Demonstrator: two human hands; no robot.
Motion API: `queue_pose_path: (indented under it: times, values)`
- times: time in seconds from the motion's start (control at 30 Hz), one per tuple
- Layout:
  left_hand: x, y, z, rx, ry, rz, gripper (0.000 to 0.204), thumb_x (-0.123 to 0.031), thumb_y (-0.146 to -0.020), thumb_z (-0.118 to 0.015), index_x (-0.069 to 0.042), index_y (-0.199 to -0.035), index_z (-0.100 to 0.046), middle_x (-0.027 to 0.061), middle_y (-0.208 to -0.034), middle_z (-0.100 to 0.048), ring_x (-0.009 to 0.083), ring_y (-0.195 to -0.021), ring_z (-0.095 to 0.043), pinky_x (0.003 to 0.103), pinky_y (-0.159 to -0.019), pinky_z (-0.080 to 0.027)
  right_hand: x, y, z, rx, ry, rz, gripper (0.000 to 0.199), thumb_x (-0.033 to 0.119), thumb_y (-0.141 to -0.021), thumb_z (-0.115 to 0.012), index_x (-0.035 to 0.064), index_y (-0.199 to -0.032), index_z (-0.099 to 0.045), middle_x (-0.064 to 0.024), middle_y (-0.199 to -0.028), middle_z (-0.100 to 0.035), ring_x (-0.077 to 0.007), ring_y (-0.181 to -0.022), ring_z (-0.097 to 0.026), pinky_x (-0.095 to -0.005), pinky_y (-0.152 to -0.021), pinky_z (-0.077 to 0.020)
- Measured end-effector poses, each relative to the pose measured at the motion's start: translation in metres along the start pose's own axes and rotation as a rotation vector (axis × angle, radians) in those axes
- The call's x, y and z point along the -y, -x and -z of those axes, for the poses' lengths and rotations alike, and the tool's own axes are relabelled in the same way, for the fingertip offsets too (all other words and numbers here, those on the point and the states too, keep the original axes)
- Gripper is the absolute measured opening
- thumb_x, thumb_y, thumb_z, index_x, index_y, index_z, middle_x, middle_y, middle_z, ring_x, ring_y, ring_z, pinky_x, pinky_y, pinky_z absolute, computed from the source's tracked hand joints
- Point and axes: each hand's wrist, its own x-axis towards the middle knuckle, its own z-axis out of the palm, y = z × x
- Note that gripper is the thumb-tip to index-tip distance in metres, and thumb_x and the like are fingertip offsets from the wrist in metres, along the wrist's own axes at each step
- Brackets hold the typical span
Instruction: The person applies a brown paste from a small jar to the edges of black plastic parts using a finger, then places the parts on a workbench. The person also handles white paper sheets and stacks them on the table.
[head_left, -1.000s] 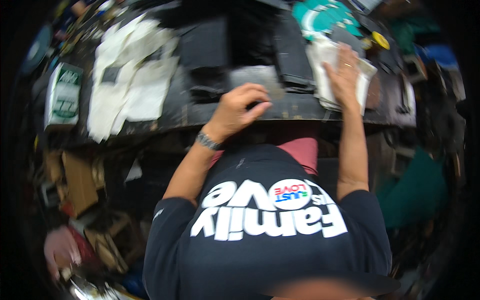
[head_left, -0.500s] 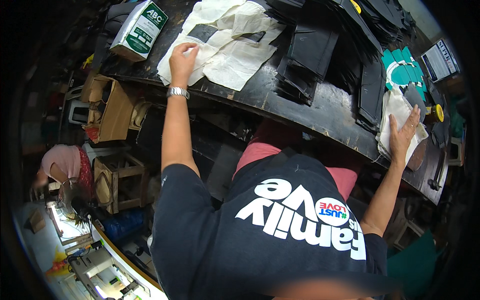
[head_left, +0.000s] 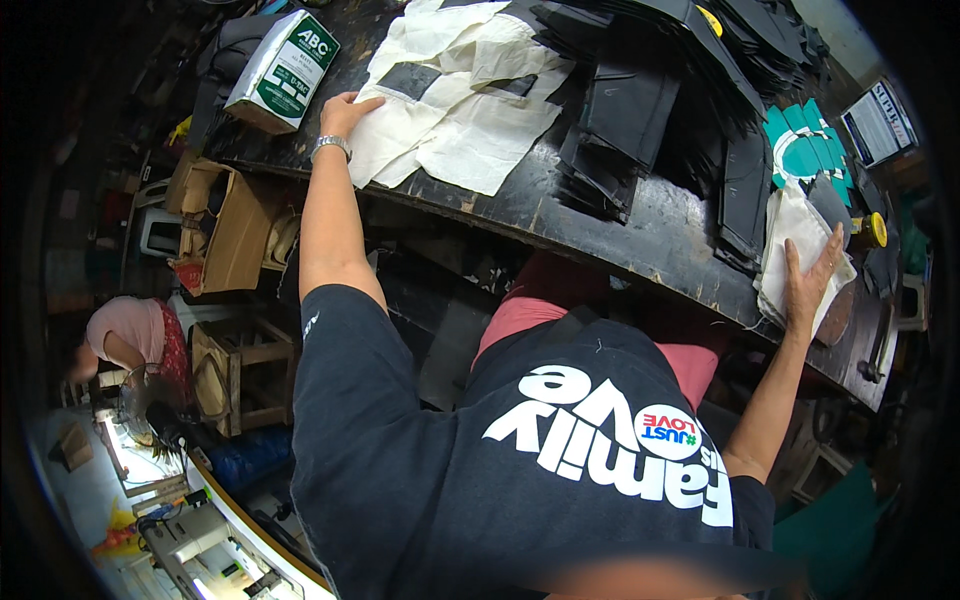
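Note:
Thin off-white cloth pieces [head_left: 487, 142] lie overlapped on the dark worktable [head_left: 500, 215], with dark patches [head_left: 410, 80] showing among them. At their left edge, my left hand [head_left: 345, 115] touches the cloth, thumb and fingers apart; part of the fingers is hard to make out. Far to the right, my right hand [head_left: 812, 275] rests with stretched fingers on a small stack of off-white cloth [head_left: 775, 245]. A dark grey piece [head_left: 830, 200] and a brown piece [head_left: 835, 318] stick out beside that stack.
Stacks of black folded panels [head_left: 625, 100] cover the table's middle and back. Green-and-white cut pieces [head_left: 810, 145] and a yellow-lidded jar [head_left: 870, 230] are at the right. A green-and-white can [head_left: 290, 75] stands at the left. Below are a cardboard box [head_left: 235, 230] and another person [head_left: 130, 335].
My left hand has moved a little left to the cloth's edge, and its fingers have spread from a pinch. The near cloth lies flatter. My right hand stays on its stack.

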Motion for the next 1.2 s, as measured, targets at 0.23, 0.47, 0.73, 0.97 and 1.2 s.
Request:
queue_pose_path:
  times: [0.23,0.47,0.73,0.97,1.2]
  values:
    - [0.012,0.009,-0.004,-0.170,0.188,-0.126,0.049,-0.031,-0.070,-0.090,-0.001,-0.107,-0.076,0.0096,-0.095,-0.076,0.0178,-0.081,-0.069,0.029,-0.077,-0.054,0.006,0.001,0.001,0.015,0.012,-0.033,0.090,0.033,-0.089,-0.075,0.0150,-0.161,-0.024,-0.0193,-0.162,-0.029,-0.0381,-0.153,-0.020,-0.0469,-0.123,-0.0176]
    - [-0.006,0.025,0.020,0.101,0.425,0.016,0.043,-0.031,-0.075,-0.089,-0.002,-0.102,-0.072,0.0088,-0.092,-0.073,0.0137,-0.078,-0.067,0.026,-0.070,-0.052,0.006,0.002,0.001,0.009,0.012,-0.019,0.090,0.034,-0.089,-0.075,0.0146,-0.160,-0.025,-0.0176,-0.162,-0.030,-0.0389,-0.152,-0.021,-0.0477,-0.123,-0.0190]
    - [-0.020,0.067,0.040,0.405,1.339,0.245,0.058,-0.025,-0.086,-0.078,0.007,-0.130,-0.057,0.0189,-0.117,-0.070,0.0296,-0.099,-0.071,0.039,-0.088,-0.059,0.000,0.002,-0.001,0.007,0.019,0.001,0.090,0.035,-0.089,-0.075,0.0144,-0.160,-0.025,-0.0177,-0.162,-0.030,-0.0396,-0.151,-0.023,-0.0480,-0.122,-0.0197]
    - [0.003,0.068,0.016,0.385,1.310,0.418,0.049,-0.019,-0.086,-0.076,0.004,-0.127,-0.060,0.0177,-0.121,-0.069,0.0303,-0.104,-0.070,0.040,-0.093,-0.058,0.002,0.003,0.000,-0.007,0.005,-0.018,0.090,0.033,-0.088,-0.076,0.0133,-0.160,-0.026,-0.0178,-0.161,-0.033,-0.0390,-0.150,-0.026,-0.0475,-0.122,-0.0211]
    - [0.001,0.068,0.000,-0.209,-0.261,-0.124,0.073,-0.019,-0.076,-0.077,0.000,-0.142,-0.052,0.0248,-0.134,-0.059,0.0347,-0.119,-0.061,0.040,-0.103,-0.049,0.004,0.006,0.003,-0.106,-0.195,-0.059,0.082,0.024,-0.090,-0.076,0.0155,-0.158,-0.030,-0.0152,-0.155,-0.042,-0.0304,-0.141,-0.043,-0.0485,-0.116,-0.0326]
